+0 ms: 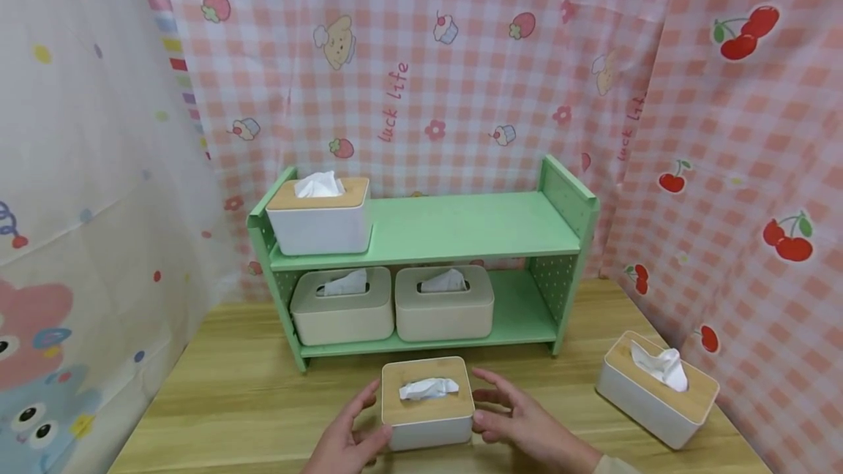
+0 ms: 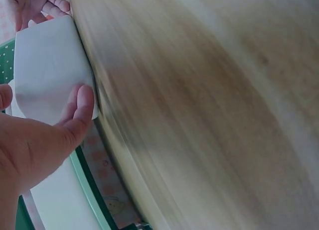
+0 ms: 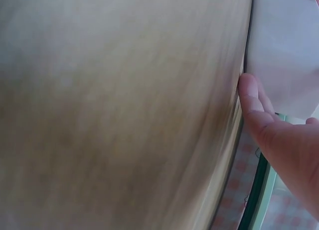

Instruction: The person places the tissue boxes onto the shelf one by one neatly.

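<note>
A white tissue box [image 1: 431, 432] with a wood-look lid and a tissue poking out of its slot stands on the table in front of the shelf. My left hand [image 1: 351, 431] is at its left side, fingers spread and slightly bent, the thumb at the front corner. On the right side, my right hand [image 1: 520, 415] has its thumb and fingers spread beside the wall. The left wrist view shows the fingertips of my left hand [image 2: 45, 140] over the white box side [image 2: 50, 65]. In the right wrist view, my right hand [image 3: 284, 135] has a fingertip by the box's lower edge [image 3: 279, 56].
The green two-tier shelf [image 1: 474, 227] stands behind. A wood-lidded tissue box [image 1: 320, 229] is at the left of its upper tier. Two beige tissue boxes, left [image 1: 342, 322] and right [image 1: 444, 319], sit below. Another wood-lidded box [image 1: 648, 401] lies angled at the table's right.
</note>
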Demonstrator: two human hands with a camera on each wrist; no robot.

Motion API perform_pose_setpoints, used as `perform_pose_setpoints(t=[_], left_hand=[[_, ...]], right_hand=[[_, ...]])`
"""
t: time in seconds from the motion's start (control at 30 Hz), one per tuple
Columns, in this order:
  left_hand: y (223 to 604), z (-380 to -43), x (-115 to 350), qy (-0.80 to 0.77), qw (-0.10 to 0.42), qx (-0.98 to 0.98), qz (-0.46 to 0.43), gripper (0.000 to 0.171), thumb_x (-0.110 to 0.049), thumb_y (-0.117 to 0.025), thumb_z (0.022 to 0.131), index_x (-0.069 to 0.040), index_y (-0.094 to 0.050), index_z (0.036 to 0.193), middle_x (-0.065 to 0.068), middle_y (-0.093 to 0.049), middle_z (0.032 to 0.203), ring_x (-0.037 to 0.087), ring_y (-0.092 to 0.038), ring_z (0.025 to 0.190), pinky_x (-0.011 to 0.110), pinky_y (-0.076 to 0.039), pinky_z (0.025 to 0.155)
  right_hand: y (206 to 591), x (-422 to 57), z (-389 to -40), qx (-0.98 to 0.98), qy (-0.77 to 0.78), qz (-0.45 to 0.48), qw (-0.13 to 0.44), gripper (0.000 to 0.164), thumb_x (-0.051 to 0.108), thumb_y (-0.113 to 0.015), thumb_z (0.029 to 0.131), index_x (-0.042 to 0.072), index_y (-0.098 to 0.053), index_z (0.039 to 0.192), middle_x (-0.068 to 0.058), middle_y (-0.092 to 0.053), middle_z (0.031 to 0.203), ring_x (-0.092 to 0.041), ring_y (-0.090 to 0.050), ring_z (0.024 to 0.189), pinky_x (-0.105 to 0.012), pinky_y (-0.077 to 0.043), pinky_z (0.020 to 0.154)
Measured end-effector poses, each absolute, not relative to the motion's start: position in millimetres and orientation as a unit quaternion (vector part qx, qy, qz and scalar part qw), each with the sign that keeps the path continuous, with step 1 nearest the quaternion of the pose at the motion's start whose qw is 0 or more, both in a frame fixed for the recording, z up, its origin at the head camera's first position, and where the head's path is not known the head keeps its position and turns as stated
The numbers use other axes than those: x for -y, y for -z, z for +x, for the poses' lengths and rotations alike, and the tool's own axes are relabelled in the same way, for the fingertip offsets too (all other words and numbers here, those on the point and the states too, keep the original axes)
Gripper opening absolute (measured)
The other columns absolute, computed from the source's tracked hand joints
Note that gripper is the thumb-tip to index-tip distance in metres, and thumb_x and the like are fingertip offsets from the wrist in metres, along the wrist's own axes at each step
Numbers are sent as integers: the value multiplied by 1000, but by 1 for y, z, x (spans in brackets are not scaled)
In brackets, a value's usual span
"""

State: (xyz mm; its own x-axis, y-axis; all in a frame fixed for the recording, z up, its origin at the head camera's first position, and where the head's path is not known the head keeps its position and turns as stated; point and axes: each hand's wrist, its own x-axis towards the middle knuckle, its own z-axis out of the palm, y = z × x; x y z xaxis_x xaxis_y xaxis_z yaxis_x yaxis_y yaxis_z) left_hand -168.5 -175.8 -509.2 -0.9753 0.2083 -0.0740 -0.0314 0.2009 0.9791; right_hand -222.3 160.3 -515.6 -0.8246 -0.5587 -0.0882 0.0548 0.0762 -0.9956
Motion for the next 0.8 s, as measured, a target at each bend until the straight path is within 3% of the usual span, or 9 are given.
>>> perform_pose_setpoints(t=[0.37,0.8], left_hand=[[515,-173,181,-638,135,-757,38,80,-37,-70,105,-17,-30,170,46,-29,161,33,-72,112,47,-63,81],[518,-176,181,-637,158,-753,37,83,-39,-68,106,-19,-23,172,47,-34,159,31,-74,110,47,-65,81]], right_hand=[[519,-160,-228,-661,673,-180,280,72,24,-57,112,16,-18,172,-41,-31,164,-30,-70,122,-49,-59,102],[518,-160,-228,-664,669,-176,283,76,24,-62,110,19,-19,172,-42,-30,164,-32,-70,122,-48,-60,101]])
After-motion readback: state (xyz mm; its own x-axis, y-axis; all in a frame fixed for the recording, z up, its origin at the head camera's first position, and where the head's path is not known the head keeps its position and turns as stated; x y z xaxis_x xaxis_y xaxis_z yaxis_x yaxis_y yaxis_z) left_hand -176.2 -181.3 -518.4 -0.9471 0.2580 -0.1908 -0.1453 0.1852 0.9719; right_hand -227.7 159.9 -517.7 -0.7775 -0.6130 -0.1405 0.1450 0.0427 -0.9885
